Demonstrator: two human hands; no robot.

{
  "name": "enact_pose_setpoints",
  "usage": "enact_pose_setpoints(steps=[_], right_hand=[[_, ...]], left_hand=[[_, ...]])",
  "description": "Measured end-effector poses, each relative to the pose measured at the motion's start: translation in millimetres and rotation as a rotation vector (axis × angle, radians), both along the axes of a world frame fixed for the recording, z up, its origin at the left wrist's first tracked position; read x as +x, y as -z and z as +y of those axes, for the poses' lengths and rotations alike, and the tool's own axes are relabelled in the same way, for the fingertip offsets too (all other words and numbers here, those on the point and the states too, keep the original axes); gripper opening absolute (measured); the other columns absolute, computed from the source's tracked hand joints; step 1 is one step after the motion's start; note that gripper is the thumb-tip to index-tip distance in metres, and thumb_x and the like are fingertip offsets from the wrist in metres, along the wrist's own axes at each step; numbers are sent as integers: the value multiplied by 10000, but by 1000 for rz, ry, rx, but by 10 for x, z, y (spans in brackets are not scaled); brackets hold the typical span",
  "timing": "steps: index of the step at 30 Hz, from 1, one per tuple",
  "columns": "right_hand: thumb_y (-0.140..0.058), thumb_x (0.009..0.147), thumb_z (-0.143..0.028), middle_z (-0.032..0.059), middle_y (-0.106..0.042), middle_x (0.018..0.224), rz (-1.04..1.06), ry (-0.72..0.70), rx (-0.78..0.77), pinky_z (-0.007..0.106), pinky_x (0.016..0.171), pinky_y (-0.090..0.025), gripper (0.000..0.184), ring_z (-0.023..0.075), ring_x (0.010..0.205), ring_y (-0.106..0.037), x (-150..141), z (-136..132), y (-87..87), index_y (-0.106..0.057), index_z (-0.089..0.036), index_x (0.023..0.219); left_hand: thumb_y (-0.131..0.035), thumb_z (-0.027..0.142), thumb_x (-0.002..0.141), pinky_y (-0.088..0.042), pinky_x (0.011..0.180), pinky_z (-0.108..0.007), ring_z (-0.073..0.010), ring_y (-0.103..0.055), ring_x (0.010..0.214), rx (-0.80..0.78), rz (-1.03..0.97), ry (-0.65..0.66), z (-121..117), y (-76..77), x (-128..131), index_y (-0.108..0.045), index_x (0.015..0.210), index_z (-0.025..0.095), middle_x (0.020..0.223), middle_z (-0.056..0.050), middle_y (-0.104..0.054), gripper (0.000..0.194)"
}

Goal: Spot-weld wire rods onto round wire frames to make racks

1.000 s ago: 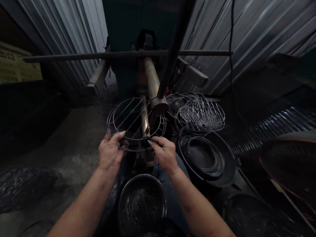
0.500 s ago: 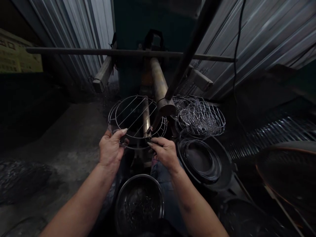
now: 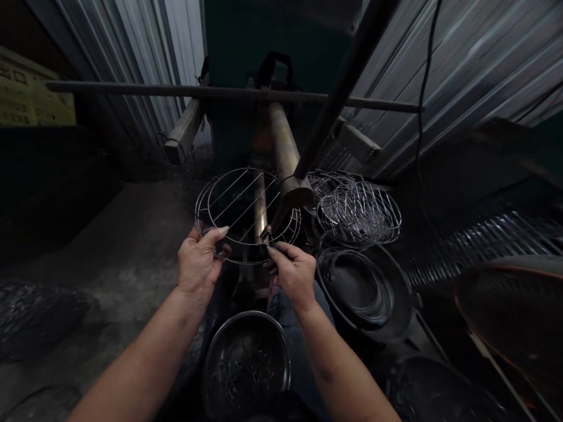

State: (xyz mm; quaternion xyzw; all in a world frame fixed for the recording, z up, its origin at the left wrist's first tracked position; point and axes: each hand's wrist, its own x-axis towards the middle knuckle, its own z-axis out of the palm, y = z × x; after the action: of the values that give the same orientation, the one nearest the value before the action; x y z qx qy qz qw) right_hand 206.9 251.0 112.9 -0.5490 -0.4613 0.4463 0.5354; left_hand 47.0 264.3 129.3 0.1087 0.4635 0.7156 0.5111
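Note:
My left hand [image 3: 200,261] pinches the near left rim of a round wire rack [image 3: 246,210], thumb on top and fingers beneath. The rack is roughly level, with straight bars inside concentric rings. At its near right edge, my right hand [image 3: 294,271] is closed in a pinch; whatever lies between those fingertips is too small to make out. Just beyond them, a copper-coloured tip [image 3: 267,230] meets the rim beside a lower metal rod [image 3: 260,205]. A thick metal cylinder [image 3: 285,152] juts out above the rack's right part. Below my hands sits a metal bowl [image 3: 287,357] with small metal pieces inside.
To the right lies a pile of wire racks [image 3: 358,211], above a coil of wire [image 3: 387,299] in a dark round container. A horizontal bar [image 3: 153,89] crosses ahead, and a dark slanted bar [image 3: 338,88] comes down from upper right. A cable [image 3: 420,111] hangs at right.
The rack has shifted very slightly right and up. My right hand's fingertips have moved a little right and up along the rim. My left hand keeps its grip.

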Motion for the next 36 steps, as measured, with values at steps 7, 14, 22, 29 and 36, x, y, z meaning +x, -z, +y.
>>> enact_pose_setpoints(steps=[7,14,22,29,36], right_hand=[[-713,718,-373,18,-675,598,-5,40,66,235,436,-490,239,155,481,-613,-10,14,102,-737,-155,812],[-712,701,-355,12,-670,590,40,16,61,238,443,-492,220,156,481,-614,-36,85,65,-733,-155,788],[-706,703,-341,6,-667,595,40,18,60,240,459,-485,204,146,474,-600,-41,105,68,-728,-156,785],[-695,711,-329,-13,-631,553,42,-8,50,228,459,-467,183,144,475,-597,-26,151,3,-714,-154,763],[-692,746,-362,-10,-644,581,1,-26,42,220,463,-458,231,140,501,-597,35,81,123,-730,-160,852]], left_hand=[[-825,159,475,-451,469,-234,-112,-543,575,-13,5,43,39,4,-23,-577,768,150,702,19,-587,384],[-824,124,430,-462,446,-249,-123,-538,561,-74,-16,8,128,-17,-40,-553,744,149,670,17,-580,415],[-814,129,450,-460,429,-249,-119,-525,519,-110,5,25,164,-32,-53,-516,695,151,632,20,-564,386],[-798,93,438,-426,391,-231,-125,-522,515,-151,-27,27,254,-71,-34,-516,680,145,585,18,-546,375],[-796,100,463,-419,379,-225,-115,-510,520,-146,3,18,262,-81,-25,-523,662,142,588,16,-549,341]])
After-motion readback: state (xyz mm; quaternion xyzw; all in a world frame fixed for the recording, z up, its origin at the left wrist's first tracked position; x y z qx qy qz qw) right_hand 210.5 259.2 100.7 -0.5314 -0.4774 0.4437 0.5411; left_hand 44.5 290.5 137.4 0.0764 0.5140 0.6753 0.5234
